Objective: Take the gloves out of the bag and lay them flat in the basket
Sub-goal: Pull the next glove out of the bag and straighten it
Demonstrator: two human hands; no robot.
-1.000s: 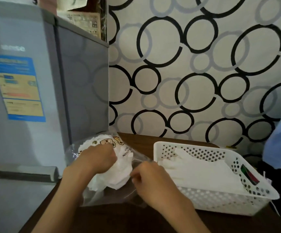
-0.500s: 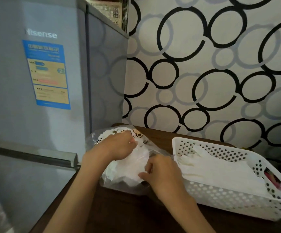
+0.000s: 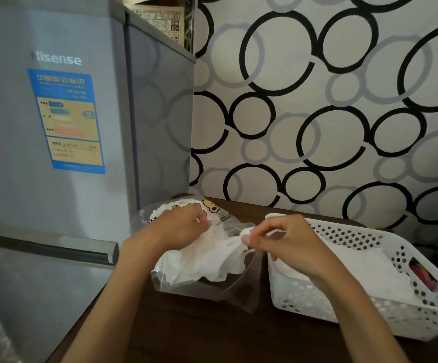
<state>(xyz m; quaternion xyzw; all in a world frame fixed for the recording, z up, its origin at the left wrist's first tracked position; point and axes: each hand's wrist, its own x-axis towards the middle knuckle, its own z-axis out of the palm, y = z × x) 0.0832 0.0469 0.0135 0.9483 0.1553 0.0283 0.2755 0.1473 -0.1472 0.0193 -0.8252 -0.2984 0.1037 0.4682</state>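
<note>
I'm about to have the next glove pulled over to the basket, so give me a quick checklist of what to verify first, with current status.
1. Right hand pinches a thin white glove: ok.
2. Left hand holds down the clear plastic bag and the bunch of gloves: ok.
3. Only one glove pinched: cannot tell.
4. Glove free of the bag: not ok, it trails from the bunch.
5. White perforated basket beside the bag, open: ok.
6. Gloves in basket lie flat: ok.
</note>
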